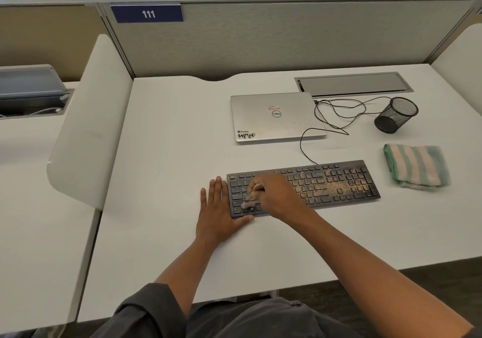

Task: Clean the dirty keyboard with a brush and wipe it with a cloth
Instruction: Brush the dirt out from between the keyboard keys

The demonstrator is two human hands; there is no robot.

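Keyboard [313,185], black, lies at centre-right of the frame on the white desk [169,155], tan grit thick over its right half. Closed laptop [276,117] above it. Striped cloth [417,167] folded at right, apart from the keyboard. Mesh cup [396,114] upper right. Left hand [217,210] flat, fingers straight, against the keyboard's left end. Right hand [276,194] curled round a small brush [251,198]; bristles seemingly on the lower-left keys, blurred.
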